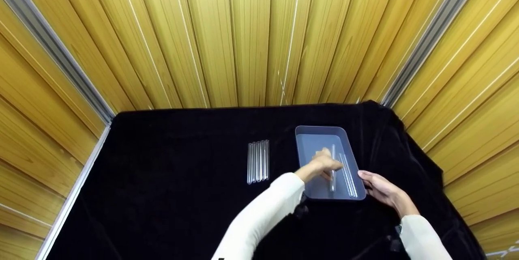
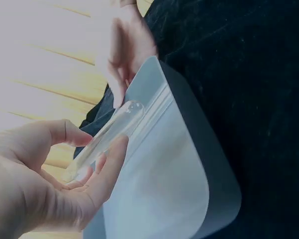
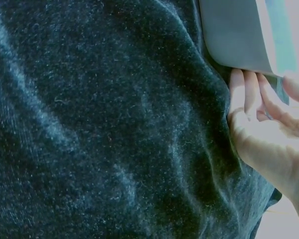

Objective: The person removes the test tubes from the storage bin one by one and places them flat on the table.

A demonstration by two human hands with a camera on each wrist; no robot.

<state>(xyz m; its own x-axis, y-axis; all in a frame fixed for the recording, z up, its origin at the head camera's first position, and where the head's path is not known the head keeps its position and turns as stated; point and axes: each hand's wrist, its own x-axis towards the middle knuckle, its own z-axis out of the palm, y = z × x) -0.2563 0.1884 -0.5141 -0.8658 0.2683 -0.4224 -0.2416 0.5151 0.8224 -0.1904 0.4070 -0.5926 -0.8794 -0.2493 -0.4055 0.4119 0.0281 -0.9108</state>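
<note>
A translucent blue plastic tray [image 1: 316, 132] sits on black velvet cloth [image 1: 182, 203]. My left hand [image 1: 322, 165] reaches into the tray and holds a clear glass tube [image 1: 333, 170] between thumb and fingers; in the left wrist view the tube [image 2: 107, 139] lies across the fingertips above the tray [image 2: 189, 189]. A few more tubes [image 1: 348, 175] lie in the tray's right side. My right hand [image 1: 381, 189] rests against the tray's near right corner, fingers straight along its wall [image 3: 239, 35]. A row of several tubes [image 1: 258, 161] lies on the cloth left of the tray.
The cloth covers the whole table, and it bunches in folds at the right. Yellow wooden panelling [image 1: 251, 33] with metal rails [image 1: 52, 45] surrounds the table on the far side and both flanks.
</note>
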